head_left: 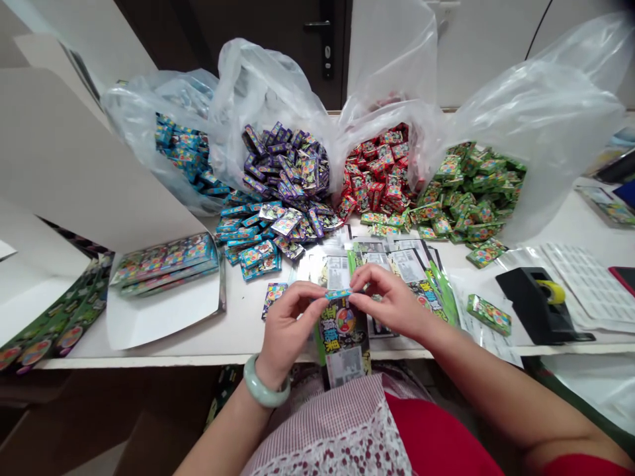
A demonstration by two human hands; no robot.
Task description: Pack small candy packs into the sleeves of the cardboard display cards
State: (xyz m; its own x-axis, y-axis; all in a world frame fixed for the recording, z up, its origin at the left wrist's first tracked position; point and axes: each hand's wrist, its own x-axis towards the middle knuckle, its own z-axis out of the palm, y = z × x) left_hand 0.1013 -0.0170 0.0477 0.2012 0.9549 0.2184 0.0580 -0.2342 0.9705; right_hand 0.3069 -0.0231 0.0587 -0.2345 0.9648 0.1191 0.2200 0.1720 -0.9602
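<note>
Between both hands, in the middle of the head view, is a small blue candy box [338,294]. My left hand [294,317] pinches its left end between thumb and fingers, and my right hand [389,301] pinches the right end. Just below the box hangs a dark printed candy bag [342,330] with a colourful round picture, reaching over the table's front edge. Whether the fingertips also grip the bag's top edge I cannot tell. A purple candy box [274,299] lies on the table beside my left hand. Flat printed bags [407,264] are spread beyond my right hand.
Clear plastic sacks spill blue [183,155], purple [288,162], red [380,165] and green boxes [476,185] along the back. An open white carton [149,324] with filled packs [169,261] stands left. A tape dispenser [533,307] and single green box [489,315] are right.
</note>
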